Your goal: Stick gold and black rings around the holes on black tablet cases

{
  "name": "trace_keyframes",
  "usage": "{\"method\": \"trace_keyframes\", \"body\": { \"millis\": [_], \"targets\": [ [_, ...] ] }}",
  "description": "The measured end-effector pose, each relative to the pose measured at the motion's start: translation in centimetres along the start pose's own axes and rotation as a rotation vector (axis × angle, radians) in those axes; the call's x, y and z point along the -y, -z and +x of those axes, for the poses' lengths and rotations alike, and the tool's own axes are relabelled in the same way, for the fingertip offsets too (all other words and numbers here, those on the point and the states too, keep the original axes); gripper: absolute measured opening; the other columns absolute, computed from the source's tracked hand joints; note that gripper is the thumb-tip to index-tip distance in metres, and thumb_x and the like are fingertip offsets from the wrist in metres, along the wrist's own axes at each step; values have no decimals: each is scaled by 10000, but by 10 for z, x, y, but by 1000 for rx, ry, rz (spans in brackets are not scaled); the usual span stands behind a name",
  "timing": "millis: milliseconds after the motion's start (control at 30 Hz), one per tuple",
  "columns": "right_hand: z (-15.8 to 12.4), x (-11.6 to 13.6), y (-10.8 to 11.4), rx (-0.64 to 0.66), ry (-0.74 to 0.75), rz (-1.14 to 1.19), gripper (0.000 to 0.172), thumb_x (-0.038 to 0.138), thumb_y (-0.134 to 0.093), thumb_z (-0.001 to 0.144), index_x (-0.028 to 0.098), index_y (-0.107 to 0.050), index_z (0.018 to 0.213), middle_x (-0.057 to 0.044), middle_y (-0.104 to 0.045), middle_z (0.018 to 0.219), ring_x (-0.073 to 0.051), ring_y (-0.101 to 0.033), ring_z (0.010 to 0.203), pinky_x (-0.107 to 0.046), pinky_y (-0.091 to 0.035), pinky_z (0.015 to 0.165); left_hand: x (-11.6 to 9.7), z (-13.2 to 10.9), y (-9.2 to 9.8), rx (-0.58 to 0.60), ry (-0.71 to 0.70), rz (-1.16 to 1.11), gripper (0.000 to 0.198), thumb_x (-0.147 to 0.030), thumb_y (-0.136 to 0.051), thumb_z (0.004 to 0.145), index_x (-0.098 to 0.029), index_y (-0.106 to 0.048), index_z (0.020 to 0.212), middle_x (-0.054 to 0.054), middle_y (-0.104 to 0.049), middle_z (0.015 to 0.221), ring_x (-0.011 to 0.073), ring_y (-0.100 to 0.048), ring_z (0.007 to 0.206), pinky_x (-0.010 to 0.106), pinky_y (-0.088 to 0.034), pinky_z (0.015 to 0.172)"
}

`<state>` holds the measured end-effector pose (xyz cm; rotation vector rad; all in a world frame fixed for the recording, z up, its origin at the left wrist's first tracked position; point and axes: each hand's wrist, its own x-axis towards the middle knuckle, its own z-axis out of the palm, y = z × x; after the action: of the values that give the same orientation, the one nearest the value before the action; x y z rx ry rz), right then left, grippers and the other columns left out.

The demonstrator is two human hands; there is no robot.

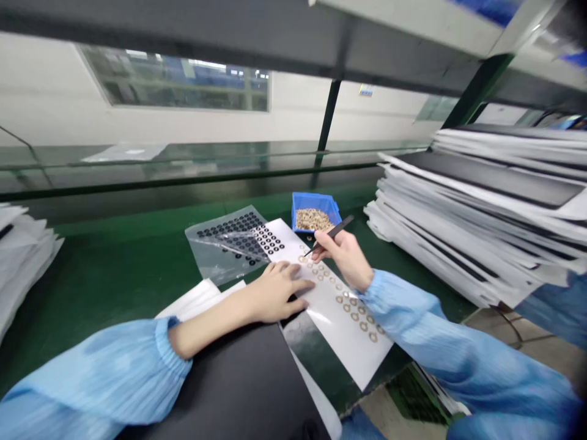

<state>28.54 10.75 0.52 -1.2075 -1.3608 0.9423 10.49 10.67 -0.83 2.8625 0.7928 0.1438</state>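
Pale blue gathered sleeves (96, 373) cover both forearms at the bottom of the view. The left hand (275, 293) lies flat and open, its fingers (298, 284) spread on a glossy white sheet (353, 324) and holding nothing. The right hand (342, 256) is closed in a narrow pinch around a pair of black tweezers (332, 235), whose tips point down to the sheet, close to a row of small tan rings (353, 308) laid out across it. Black rings (269, 239) sit in rows at the sheet's far end, and its near corner overlaps a black panel (220, 385) under the left forearm. Just beyond, a clear plastic sheet with more black rings (229, 241) lies on the green tabletop (114, 293). A blue plastic bin (316, 208) full of loose tan rings (314, 220) stands just past the tweezers. Tall stacks of white-edged flat sheets (481, 214) rise on the right, with a smaller stack (22, 256) on the left. Farther off are a glass shelf (137, 159) and a window (174, 79).
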Motion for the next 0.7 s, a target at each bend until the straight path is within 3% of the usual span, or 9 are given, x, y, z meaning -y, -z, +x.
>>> {"method": "trace_keyframes", "body": {
  "millis": [100,167,233,367,433,533,633,700],
  "targets": [
    [-52,33,-5,192,-65,65,359,503,-656,752,168,-531,730,1,-638,538,-138,-627,458,-236,-536,463,2,2,2,-5,1,-9,355,-363,-446,935,-191,-588,1211,151,-510,1240,337,-423,1191,524,-338,988],
    [-89,41,-13,312,-169,126,333,475,-623,799,175,-501,720,6,-622,502,-128,-611,417,-211,-510,410,1,-5,11,-20,14,-5,328,-289,-414,949,-141,-597,1178,166,-452,1316,343,-326,1274,521,-286,1033],
    [-122,35,-24,296,-236,209,309,450,-563,860,176,-488,737,22,-600,476,-103,-588,392,-190,-500,410,-7,-22,25,-48,4,-4,317,-251,-388,959,-113,-598,1153,167,-445,1330,316,-304,1296,479,-272,1061],
    [-160,9,-44,134,-277,452,272,402,-480,929,186,-452,767,57,-555,460,-64,-522,336,-144,-441,350,-39,-79,45,-72,-67,-103,289,-233,-346,976,-164,-617,1049,80,-591,1129,191,-494,1129,300,-406,975],
    [-168,2,-46,63,-278,544,245,382,-489,929,198,-427,778,65,-554,497,-58,-512,326,-128,-412,312,-58,-107,40,-116,-113,-119,276,-250,-355,974,-183,-613,1043,61,-607,1107,183,-490,1128,265,-422,942],
    [-175,1,-44,2,-252,572,214,356,-490,932,203,-436,792,68,-543,506,-58,-515,323,-115,-399,295,-81,-131,15,-236,-196,-29,275,-327,-389,956,-209,-637,951,42,-648,1005,228,-511,1072,358,-373,991],
    [-176,3,-40,-12,-237,539,211,342,-464,944,198,-468,790,55,-546,480,-73,-532,336,-133,-426,314,-93,-134,-4,-299,-180,111,234,-275,-422,924,-248,-643,852,-1,-666,943,231,-546,991,418,-318,1015],
    [-172,2,-40,-21,-224,513,213,335,-467,944,197,-479,781,47,-554,481,-81,-541,352,-142,-433,322,-94,-132,-7,-290,-107,142,218,-281,-441,905,-248,-645,839,-3,-666,943,238,-546,995,420,-332,1003]
  ]
}}
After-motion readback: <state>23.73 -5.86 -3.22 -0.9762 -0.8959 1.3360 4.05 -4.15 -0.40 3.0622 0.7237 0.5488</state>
